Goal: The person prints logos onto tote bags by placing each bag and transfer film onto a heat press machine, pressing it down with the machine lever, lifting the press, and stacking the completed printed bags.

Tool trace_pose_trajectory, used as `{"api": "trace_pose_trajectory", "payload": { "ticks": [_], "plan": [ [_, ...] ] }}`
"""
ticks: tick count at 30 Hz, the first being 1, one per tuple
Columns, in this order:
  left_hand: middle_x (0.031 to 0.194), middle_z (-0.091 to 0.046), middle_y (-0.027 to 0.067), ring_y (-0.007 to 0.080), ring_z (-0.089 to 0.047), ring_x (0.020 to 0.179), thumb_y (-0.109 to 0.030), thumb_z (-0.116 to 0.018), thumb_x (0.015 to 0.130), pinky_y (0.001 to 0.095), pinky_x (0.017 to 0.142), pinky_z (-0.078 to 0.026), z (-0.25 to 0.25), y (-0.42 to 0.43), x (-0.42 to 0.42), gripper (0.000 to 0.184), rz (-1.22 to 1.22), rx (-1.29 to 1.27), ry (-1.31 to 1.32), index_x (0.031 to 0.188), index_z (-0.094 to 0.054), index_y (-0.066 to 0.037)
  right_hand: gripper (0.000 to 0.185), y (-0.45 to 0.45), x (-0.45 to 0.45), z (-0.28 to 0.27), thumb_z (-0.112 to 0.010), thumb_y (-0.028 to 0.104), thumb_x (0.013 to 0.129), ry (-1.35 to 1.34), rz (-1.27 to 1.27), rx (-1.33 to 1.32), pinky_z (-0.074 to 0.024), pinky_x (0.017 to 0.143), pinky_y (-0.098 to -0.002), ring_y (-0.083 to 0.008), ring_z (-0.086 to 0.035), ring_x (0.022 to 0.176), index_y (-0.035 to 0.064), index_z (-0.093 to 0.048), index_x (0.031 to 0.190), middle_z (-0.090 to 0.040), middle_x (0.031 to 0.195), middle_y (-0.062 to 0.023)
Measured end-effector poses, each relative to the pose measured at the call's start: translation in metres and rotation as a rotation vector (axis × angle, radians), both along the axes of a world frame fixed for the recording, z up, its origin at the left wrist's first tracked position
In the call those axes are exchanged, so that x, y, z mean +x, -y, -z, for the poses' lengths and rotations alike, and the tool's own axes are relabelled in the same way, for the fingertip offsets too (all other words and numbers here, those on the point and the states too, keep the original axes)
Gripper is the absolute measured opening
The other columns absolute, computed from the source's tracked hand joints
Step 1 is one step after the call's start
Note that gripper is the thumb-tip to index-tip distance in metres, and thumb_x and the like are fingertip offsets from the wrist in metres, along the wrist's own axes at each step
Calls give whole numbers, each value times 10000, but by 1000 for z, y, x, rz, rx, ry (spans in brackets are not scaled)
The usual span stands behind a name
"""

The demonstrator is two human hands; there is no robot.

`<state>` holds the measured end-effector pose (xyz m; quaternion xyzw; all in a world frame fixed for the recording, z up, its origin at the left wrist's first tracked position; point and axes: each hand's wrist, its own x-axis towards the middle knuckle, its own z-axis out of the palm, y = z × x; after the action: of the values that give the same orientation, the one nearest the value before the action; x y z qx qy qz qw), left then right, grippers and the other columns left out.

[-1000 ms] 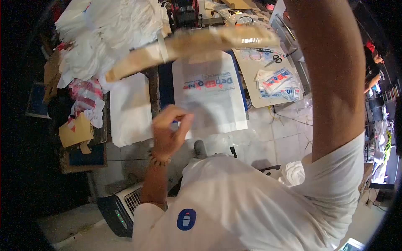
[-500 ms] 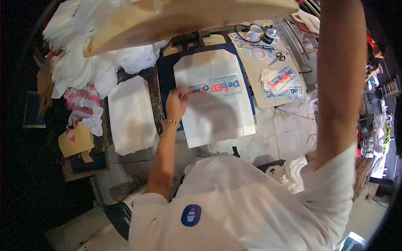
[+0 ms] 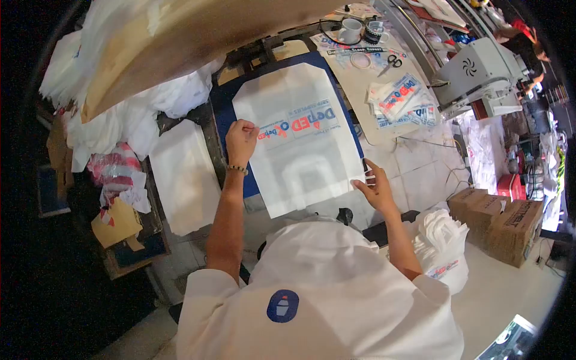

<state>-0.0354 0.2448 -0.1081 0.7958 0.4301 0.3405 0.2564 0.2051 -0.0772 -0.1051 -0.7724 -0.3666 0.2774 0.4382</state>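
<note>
A white printed sheet (image 3: pixel 300 159) with red and blue lettering lies on a dark blue board (image 3: pixel 225 114). Closed fingers of my left hand (image 3: pixel 242 142) pinch its left edge, beside the lettering. My right hand (image 3: pixel 376 189) is at the sheet's lower right corner, its thumb touching the edge and its fingers apart. To the left lies a stack of plain white sheets (image 3: pixel 185 177). Over the far side hangs a large tan panel (image 3: pixel 198 51), whose upper part is out of view.
Scissors (image 3: pixel 390 63), a white mug (image 3: pixel 350 31) and printed pieces (image 3: pixel 401 99) lie on a beige board (image 3: pixel 372 133) at right. Beyond are a grey machine (image 3: pixel 474 75) and cardboard boxes (image 3: pixel 510 231). White bundles (image 3: pixel 114 120) pile up at left. Part of another person (image 3: pixel 528 57) shows far right.
My right arm has come down from its raised position, bringing the right hand to the sheet's corner. My left hand has moved to the sheet's left edge. The tan panel has swung up nearer the camera.
</note>
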Motion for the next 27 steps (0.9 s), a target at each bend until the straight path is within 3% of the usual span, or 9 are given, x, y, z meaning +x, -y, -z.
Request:
{"api": "trace_pose_trajectory", "payload": {
  "ticks": [2,4,8,10,13,14,20,23,27],
  "plan": [
    [785,-590,108,289,-612,807,-77,-719,746,389,709,-494,-7,14,10,125,-17,-1,25,812,-618,-43,605,1,-1,10,-783,219,805,-13,60,47,-485,642,-247,-143,-573,740,65,-515,1325,-543,919,-75],
    [801,-594,110,304,-596,792,-54,-681,733,400,709,-487,-11,38,22,76,240,309,-148,756,-609,-41,564,0,0,18,-768,167,816,-224,144,109,-459,633,-227,-99,-531,711,39,-523,1309,-550,865,-43],
    [809,-590,110,318,-576,774,-42,-642,730,415,706,-477,-29,73,40,44,207,317,-41,721,-599,-44,517,-3,4,24,-740,106,826,-291,125,217,-444,620,-225,-81,-518,696,42,-534,1296,-561,826,-18],
    [808,-582,108,321,-572,774,-33,-633,734,418,714,-477,-30,89,44,55,579,171,4,700,-592,-50,460,-3,5,24,-708,62,838,-256,69,238,-437,619,-224,-68,-516,697,33,-547,1269,-574,838,-9],
    [819,-587,106,315,-582,799,-23,-632,730,403,729,-486,-26,102,51,51,513,188,-1,705,-594,-48,422,-7,4,13,-690,39,837,-325,44,227,-440,638,-224,-67,-522,710,38,-565,1240,-592,857,-10],
    [826,-593,99,311,-588,820,-23,-630,731,394,749,-490,-28,110,51,47,610,172,-26,710,-592,-40,422,-7,5,13,-690,39,837,-322,49,232,-440,638,-224,-67,-522,710,38,-565,1240,-592,857,-10],
    [880,-607,118,314,-594,865,-46,-645,744,401,786,-486,-27,127,59,49,619,179,16,761,-600,-32,420,-8,7,18,-685,24,825,-324,43,243,-450,668,-240,-81,-534,724,37,-570,1228,-604,866,-10],
    [888,-612,116,313,-592,854,-40,-640,746,403,780,-478,-30,131,66,54,774,134,-35,765,-591,-32,424,-8,11,27,-675,19,822,-283,40,233,-451,668,-243,-85,-539,729,25,-563,1231,-608,864,-9],
    [864,-604,81,295,-584,812,-44,-625,761,409,739,-476,-31,145,75,40,763,163,-23,756,-586,-38,419,-18,15,20,-664,27,823,-398,28,290,-445,674,-235,-82,-536,745,33,-571,1231,-604,862,-16]
  ]
}}
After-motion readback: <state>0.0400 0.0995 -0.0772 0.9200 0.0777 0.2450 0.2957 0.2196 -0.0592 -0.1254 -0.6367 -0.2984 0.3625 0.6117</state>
